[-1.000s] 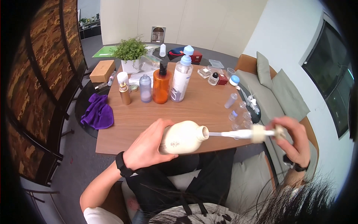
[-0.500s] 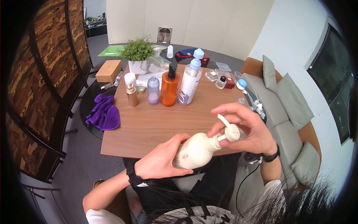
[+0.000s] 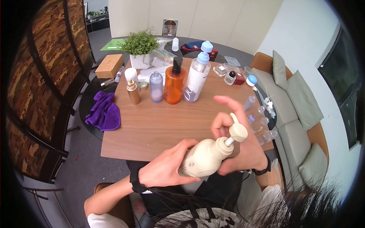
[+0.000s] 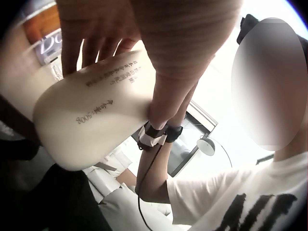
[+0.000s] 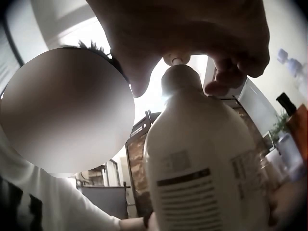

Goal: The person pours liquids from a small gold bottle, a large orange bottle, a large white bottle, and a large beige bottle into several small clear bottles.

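Note:
A cream pump bottle [image 3: 203, 159] leans to the right above the person's lap, at the table's front edge. My left hand [image 3: 162, 167] grips its body from the left, thumb on the near side and fingers across the far side. The pump head [image 3: 238, 132] sits on the bottle's neck, nozzle pointing up and away. Around the pump and collar [image 3: 225, 148] is my right hand [image 3: 249, 150], index finger extended. In the right wrist view, the thumb [image 5: 138, 84] stands apart from the collar on one side and the fingertips [image 5: 217, 88] are close on the other.
Across the table [image 3: 163, 129] stand an orange pump bottle [image 3: 175, 85], a clear blue-topped bottle [image 3: 197, 81], a lavender bottle [image 3: 156, 88] and a gold bottle [image 3: 133, 93]. Several clear small bottles [image 3: 263, 123] line the right edge. A purple cloth [image 3: 103, 112] lies at the left.
The right hand brought the pump from the right to the bottle, its tube going into the neck. The pump now sits on the neck, and the thumb has moved off to the near side.

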Motion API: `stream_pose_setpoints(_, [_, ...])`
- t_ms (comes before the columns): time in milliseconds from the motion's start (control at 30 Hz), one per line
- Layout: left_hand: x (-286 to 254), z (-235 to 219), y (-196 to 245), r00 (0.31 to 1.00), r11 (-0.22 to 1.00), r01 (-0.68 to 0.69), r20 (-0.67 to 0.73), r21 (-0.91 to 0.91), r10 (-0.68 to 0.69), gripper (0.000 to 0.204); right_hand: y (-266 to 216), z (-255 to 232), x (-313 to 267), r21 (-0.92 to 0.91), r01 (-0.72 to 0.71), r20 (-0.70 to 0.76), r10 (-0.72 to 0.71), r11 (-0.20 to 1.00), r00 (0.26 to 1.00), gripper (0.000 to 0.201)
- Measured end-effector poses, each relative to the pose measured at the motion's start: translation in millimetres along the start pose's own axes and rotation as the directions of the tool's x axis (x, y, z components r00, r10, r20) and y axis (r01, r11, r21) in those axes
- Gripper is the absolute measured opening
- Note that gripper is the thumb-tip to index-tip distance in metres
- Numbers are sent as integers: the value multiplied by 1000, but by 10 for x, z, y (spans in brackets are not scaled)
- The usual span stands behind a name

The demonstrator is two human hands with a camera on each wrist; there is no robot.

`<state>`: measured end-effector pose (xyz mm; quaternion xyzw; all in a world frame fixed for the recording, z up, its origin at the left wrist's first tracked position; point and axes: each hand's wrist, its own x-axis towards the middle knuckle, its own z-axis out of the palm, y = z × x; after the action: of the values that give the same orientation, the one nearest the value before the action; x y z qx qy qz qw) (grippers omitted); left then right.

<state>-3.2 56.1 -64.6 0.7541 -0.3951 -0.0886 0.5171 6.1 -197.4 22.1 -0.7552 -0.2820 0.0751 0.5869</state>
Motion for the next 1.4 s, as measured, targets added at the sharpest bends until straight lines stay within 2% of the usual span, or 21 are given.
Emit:
stream_pose_setpoints(67, [-4,-6,45,1000,1000,-3,1,-7,3,93,44,93,-9,105,63,-57,-58,992,997,153])
stream_pose_setpoints(100, [-11,-11,69,1000,1000,9,-4,-18,-9,93,7,166,-1,152,85,-141,-63,985,988,155])
stream_pose_setpoints(167, [-29,-21,87,999,999,20,-24,-31,-21,93,-99,231,7,260,73,-243,-7,963,970,154])
stream_pose_setpoints(200, [-25,-25,85,999,999,16,-33,-35,-18,93,-170,234,-6,319,37,-263,51,947,963,150])
stream_pose_setpoints(267, [-21,-30,83,999,999,14,-41,-34,-15,93,-180,225,-22,356,25,-270,77,934,960,140])
stream_pose_setpoints(333, [-13,-31,81,999,1000,17,-41,-24,-18,94,-54,193,-30,310,72,-246,7,948,969,129])
stream_pose_setpoints(433, [-18,8,27,999,1000,-26,-39,4,26,96,87,158,-60,-16,245,-148,-244,969,958,110])
stream_pose_setpoints(533, [-12,-26,44,999,999,-49,-10,21,49,98,9,35,-34,-246,298,-62,-322,922,945,99])
stream_pose_setpoints(633, [3,-131,101,994,999,-32,105,-27,35,99,2,-72,-30,3,367,25,-366,930,930,88])
stream_pose_setpoints(733, [-7,-181,156,976,989,-1,214,-145,32,105,44,-157,20,72,422,105,-428,903,898,88])
stream_pose_setpoints(800, [-18,-156,129,979,988,-3,203,-152,34,105,58,-168,43,76,427,127,-434,901,892,88])
stream_pose_setpoints(867, [-22,-134,105,986,993,7,164,-119,13,104,33,-141,15,-12,385,89,-383,923,920,89])
stream_pose_setpoints(967, [-7,-85,92,998,1000,9,56,-11,-9,102,-63,-13,-91,-383,214,-107,-274,899,956,88])
stream_pose_setpoints(1067, [13,-49,58,999,997,-46,-20,66,48,97,-5,11,-110,-328,356,-55,-394,875,918,88])
stream_pose_setpoints(1133, [4,-47,39,996,996,-58,-57,73,62,97,-29,89,-153,-114,268,-155,-284,956,946,85])
stream_pose_setpoints(1167, [0,-53,40,996,996,-59,-58,72,63,96,-50,93,-187,-87,221,-185,-234,971,955,85])
stream_pose_setpoints(1233, [10,-69,49,996,996,-63,-53,68,66,96,-37,60,-204,-76,185,-187,-196,980,963,85])
stream_pose_setpoints(1300, [-4,-35,47,997,995,-60,-52,79,64,97,42,2,-198,-114,209,-135,-224,971,965,84])
stream_pose_setpoints(1400, [0,-25,41,996,994,-68,-49,85,72,97,70,57,-176,-160,236,-180,-264,958,948,93])
